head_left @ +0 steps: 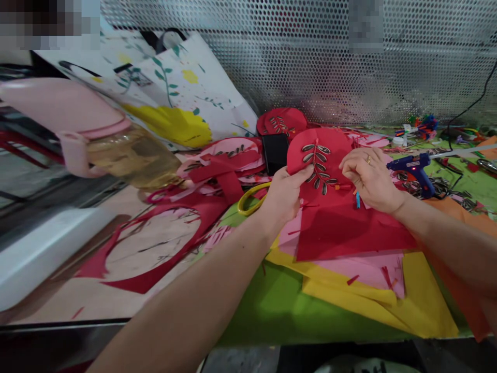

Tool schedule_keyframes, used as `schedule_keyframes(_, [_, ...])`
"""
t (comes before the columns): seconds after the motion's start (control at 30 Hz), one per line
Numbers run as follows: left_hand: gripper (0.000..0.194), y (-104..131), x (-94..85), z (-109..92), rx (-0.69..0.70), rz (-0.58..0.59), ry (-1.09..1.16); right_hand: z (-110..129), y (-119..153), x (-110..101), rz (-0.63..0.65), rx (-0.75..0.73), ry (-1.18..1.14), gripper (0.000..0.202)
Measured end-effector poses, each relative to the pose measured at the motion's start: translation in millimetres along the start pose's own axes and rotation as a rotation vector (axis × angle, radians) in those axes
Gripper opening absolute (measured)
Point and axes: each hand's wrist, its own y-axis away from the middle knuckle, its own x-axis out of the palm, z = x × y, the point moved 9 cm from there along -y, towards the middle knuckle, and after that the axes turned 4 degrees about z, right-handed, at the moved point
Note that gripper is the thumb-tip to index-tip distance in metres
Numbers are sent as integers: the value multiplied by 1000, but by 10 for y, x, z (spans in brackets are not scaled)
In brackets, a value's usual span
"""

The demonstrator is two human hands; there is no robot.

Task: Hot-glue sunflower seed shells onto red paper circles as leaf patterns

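Note:
My left hand grips the left edge of a round red paper piece, its thumb lying on the front. Striped sunflower seeds are set on that paper in pairs along a thin red stem, like a leafy sprig. At the paper's right side is my right hand, fingers curled together and a ring on one of them. Whatever its fingertips may hold is hidden. Just below them show a small blue strip and an orange bit. Under both hands lie sheets of red paper, pink and yellow paper.
A blue glue gun stands at right among scattered seeds. Yellow-handled scissors, a black phone-like object and red paper offcuts lie left. Behind are a pink-lidded bottle, a floral bag and a perforated metal panel.

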Motion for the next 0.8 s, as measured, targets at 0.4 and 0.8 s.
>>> schedule_keyframes(0.4, [24, -72, -113, -18, 50, -64, 22, -164, -3, 78, 23, 312, -597, 20])
schedule_keyframes(0.8, [24, 56, 138, 20, 33, 101, 26, -277, 25, 121, 140, 453, -81, 11])
